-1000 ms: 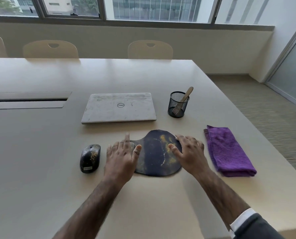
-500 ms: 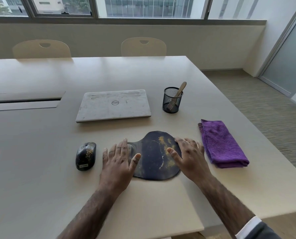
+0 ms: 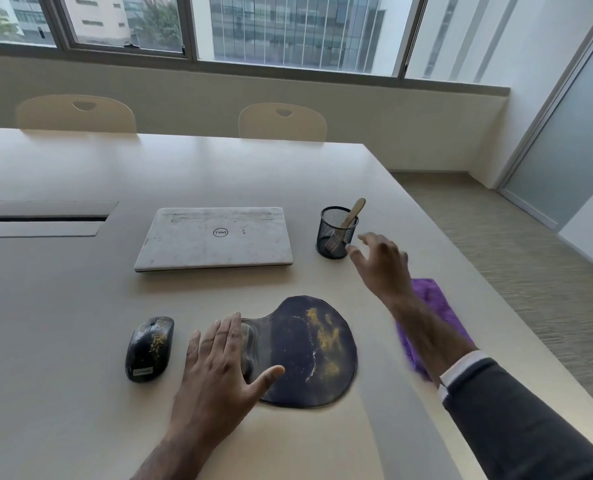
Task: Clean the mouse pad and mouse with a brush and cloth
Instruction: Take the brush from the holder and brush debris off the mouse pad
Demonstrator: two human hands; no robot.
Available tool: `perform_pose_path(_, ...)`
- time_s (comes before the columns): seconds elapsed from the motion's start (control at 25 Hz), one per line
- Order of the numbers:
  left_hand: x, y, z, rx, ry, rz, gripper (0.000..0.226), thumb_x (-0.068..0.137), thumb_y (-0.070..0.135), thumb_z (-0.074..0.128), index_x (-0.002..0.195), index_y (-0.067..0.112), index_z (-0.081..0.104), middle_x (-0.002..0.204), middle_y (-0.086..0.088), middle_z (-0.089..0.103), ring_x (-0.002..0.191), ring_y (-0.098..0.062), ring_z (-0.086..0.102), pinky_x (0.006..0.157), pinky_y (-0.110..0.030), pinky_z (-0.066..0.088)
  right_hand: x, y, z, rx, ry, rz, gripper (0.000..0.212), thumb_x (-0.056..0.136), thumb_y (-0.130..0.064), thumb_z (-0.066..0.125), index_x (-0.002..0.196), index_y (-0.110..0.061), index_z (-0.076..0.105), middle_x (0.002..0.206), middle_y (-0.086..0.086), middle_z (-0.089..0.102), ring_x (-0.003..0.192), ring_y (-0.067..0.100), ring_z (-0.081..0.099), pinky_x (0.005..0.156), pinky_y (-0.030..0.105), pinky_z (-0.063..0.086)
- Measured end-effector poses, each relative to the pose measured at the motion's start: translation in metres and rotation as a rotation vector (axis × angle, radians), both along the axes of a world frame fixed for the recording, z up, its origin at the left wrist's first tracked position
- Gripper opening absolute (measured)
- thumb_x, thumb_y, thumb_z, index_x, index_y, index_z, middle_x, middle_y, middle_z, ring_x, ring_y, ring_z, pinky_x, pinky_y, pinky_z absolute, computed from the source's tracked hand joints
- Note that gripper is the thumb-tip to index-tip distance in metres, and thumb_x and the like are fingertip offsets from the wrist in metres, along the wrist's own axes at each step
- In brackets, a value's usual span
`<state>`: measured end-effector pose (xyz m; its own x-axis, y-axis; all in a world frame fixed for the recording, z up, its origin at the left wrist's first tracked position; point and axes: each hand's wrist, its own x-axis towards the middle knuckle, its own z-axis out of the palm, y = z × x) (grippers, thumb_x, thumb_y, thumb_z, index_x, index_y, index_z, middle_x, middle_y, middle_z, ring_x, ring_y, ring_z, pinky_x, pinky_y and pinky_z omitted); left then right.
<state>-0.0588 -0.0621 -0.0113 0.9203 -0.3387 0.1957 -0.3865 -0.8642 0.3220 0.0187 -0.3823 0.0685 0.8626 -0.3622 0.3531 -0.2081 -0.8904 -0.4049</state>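
Observation:
A dark mouse pad (image 3: 309, 355) with yellow dust lies on the table in front of me. My left hand (image 3: 219, 362) rests flat on its left end, thumb on the pad, fingers straight. To the left sits a black mouse (image 3: 149, 348), also speckled yellow. My right hand (image 3: 381, 261) hovers in the air with spread fingers, just right of a black mesh cup (image 3: 336, 233) that holds a wooden-handled brush (image 3: 350, 216). It holds nothing. A folded purple cloth (image 3: 433, 306) lies under my right forearm, partly hidden.
A closed white laptop (image 3: 215, 237) lies behind the pad. The table's right edge (image 3: 489, 289) runs close to the cloth. A cable slot (image 3: 42, 220) sits at the far left. Two chairs (image 3: 281, 123) stand at the far side.
My right hand has lifted off the mouse pad's right edge and moved up and back to beside the mesh cup. My left hand has stayed on the pad.

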Motion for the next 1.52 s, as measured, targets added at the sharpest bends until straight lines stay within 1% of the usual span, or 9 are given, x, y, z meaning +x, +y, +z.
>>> perform_pose_path(0.24,0.006,-0.001,-0.012,0.054,-0.010,-0.023,0.113,0.079,0.095,0.032,0.156,0.011,0.036,0.155,-0.006,0.048,0.145,-0.028,0.041,0.120,-0.047,0.014,0.092,-0.039,0.037,0.261,-0.031,-0.148,0.032,0.093,-0.034,0.064,0.101,-0.005,0.073,0.102,0.017,0.075,0.100,0.037,0.068,0.082,0.038,0.051)
perform_pose_path(0.44,0.007,-0.001,-0.011,0.078,0.001,-0.006,0.112,0.080,0.094,0.033,0.156,0.012,0.039,0.156,-0.005,0.048,0.146,-0.026,0.041,0.119,-0.046,0.015,0.128,-0.051,0.042,0.558,0.079,-0.098,0.031,0.084,-0.027,0.080,0.068,-0.011,0.059,0.066,0.006,0.057,0.052,0.017,0.048,0.050,0.027,0.038)
perform_pose_path(0.72,0.007,0.000,-0.008,0.089,0.032,-0.005,0.110,0.080,0.094,0.031,0.157,0.016,0.037,0.160,-0.003,0.041,0.151,-0.024,0.032,0.122,-0.049,0.011,0.139,-0.044,0.038,0.612,0.083,-0.024,0.039,0.083,-0.012,0.081,0.057,-0.015,0.052,0.057,0.005,0.054,0.046,0.015,0.044,0.029,0.015,0.027)
perform_pose_path(0.84,0.006,0.000,-0.005,0.086,0.042,0.005,0.110,0.079,0.095,0.029,0.157,0.018,0.037,0.162,-0.001,0.038,0.153,-0.023,0.028,0.124,-0.049,0.011,0.130,-0.046,0.051,0.663,0.022,0.061,0.028,0.087,-0.011,0.077,0.065,-0.010,0.059,0.061,0.007,0.059,0.042,0.011,0.049,0.031,0.014,0.029)
perform_pose_path(0.92,0.006,0.000,-0.005,0.085,0.042,0.017,0.111,0.077,0.096,0.027,0.157,0.019,0.038,0.163,0.001,0.036,0.154,-0.021,0.025,0.125,-0.050,0.012,0.122,-0.050,0.065,0.680,-0.027,0.135,0.013,0.088,-0.012,0.076,0.083,-0.002,0.068,0.066,0.009,0.064,0.039,0.003,0.053,0.034,0.016,0.036)
perform_pose_path(1.0,0.005,0.000,-0.006,0.076,0.040,0.018,0.112,0.077,0.096,0.026,0.156,0.019,0.039,0.162,0.001,0.037,0.153,-0.022,0.025,0.125,-0.051,0.013,0.113,-0.055,0.073,0.676,-0.018,0.190,0.017,0.089,-0.012,0.076,0.095,0.003,0.071,0.070,0.011,0.067,0.041,0.002,0.056,0.039,0.016,0.043)
perform_pose_path(1.12,0.004,-0.001,-0.006,0.074,0.033,0.010,0.111,0.077,0.096,0.027,0.156,0.018,0.040,0.162,0.000,0.038,0.153,-0.022,0.025,0.125,-0.052,0.014,0.104,-0.061,0.071,0.644,0.004,0.193,0.023,0.090,-0.013,0.075,0.096,0.009,0.072,0.071,0.013,0.067,0.045,0.006,0.059,0.044,0.020,0.048)
perform_pose_path(1.36,0.005,-0.002,-0.003,0.106,0.033,0.007,0.108,0.079,0.093,0.031,0.155,0.017,0.042,0.160,-0.001,0.040,0.153,-0.023,0.025,0.125,-0.055,0.014,0.073,-0.044,0.094,0.722,-0.167,0.336,0.012,0.097,-0.013,0.066,0.091,-0.006,0.073,0.078,0.009,0.073,0.053,0.009,0.068,0.052,0.025,0.054)
perform_pose_path(1.52,0.008,-0.009,0.003,0.163,-0.009,-0.024,0.101,0.082,0.087,0.038,0.152,0.015,0.046,0.156,-0.002,0.047,0.154,-0.024,0.025,0.124,-0.059,0.012,0.038,-0.007,0.094,0.762,-0.028,0.534,0.009,0.096,-0.009,0.068,0.091,-0.010,0.076,0.079,0.005,0.077,0.065,0.015,0.072,0.065,0.029,0.062)
